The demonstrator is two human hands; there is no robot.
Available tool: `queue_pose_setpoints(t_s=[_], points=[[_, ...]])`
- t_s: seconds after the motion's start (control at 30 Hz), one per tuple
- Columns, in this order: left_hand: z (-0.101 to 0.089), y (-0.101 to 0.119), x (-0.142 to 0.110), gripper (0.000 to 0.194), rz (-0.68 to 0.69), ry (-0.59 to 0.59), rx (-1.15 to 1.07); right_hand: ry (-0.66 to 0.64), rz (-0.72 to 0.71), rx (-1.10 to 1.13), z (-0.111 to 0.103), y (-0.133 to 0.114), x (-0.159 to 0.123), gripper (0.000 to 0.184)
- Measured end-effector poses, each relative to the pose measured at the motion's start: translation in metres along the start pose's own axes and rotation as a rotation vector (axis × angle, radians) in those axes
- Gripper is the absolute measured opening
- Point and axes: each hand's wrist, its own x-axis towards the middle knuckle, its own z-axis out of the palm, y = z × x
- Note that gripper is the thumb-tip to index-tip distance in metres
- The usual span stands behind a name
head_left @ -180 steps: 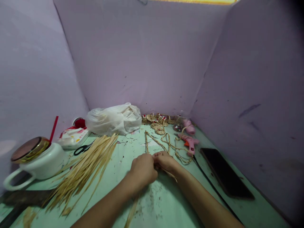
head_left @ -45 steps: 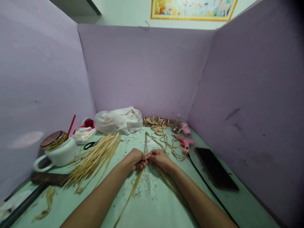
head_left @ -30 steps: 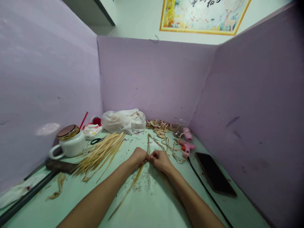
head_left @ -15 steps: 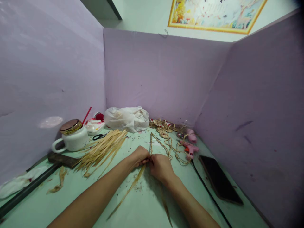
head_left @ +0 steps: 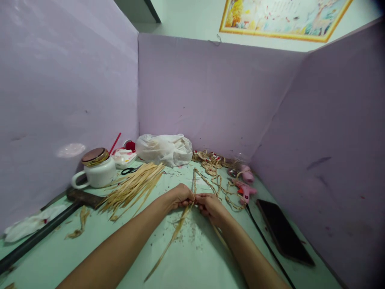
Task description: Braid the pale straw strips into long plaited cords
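My left hand (head_left: 182,196) and my right hand (head_left: 208,204) meet over the middle of the table, both with fingers pinched on a thin braided straw cord (head_left: 195,180). From the pinch the cord runs away from me, bends at the top and trails off to the right in loose loops (head_left: 224,190). A flat loose straw strand (head_left: 171,241) hangs from under my left hand toward me. Another strand (head_left: 221,237) comes out beneath my right wrist. The exact crossing of strands between the fingertips is too small to make out.
Left: a bundle of dry straw (head_left: 135,186), scissors (head_left: 128,171), a white mug (head_left: 100,173) and a hammer (head_left: 81,198). Behind: a white plastic bag (head_left: 165,150) and woven straw pieces (head_left: 210,164). Right: a pink glue gun (head_left: 245,190) with its cable and a black phone (head_left: 284,230).
My right hand has turned, its fingers now stretched toward the left hand in a pinch. The strand beneath it has swung right. The whole view has shifted slightly.
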Motion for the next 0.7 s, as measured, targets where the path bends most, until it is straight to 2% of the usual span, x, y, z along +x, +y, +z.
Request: queue_pose_setpoints(t_s=[0.1, 0.17, 0.37, 0.5, 0.63, 0.7], points=[[0.002, 0.001, -0.001, 0.007, -0.003, 0.023, 0.113, 0.146, -0.013, -0.131, 0.000, 0.005, 0.005, 0.006], [0.003, 0.003, -0.003, 0.007, -0.009, 0.046, 0.190, 0.176, -0.061, -0.226, -0.002, 0.006, 0.008, 0.009], [-0.001, 0.018, -0.015, 0.010, -0.001, 0.053, 0.399, 0.194, -0.097, -0.309, -0.002, 0.007, 0.007, 0.013], [-0.004, 0.026, -0.026, 0.009, -0.074, 0.146, 0.562, 0.171, -0.110, -0.305, -0.003, 0.009, 0.006, 0.012], [0.015, 0.025, -0.034, 0.006, -0.013, 0.275, 0.542, 0.132, -0.098, -0.206, -0.007, 0.011, 0.008, 0.007], [0.031, 0.020, -0.037, 0.012, 0.030, 0.311, 0.431, 0.111, -0.082, -0.126, -0.008, 0.012, 0.009, 0.006]])
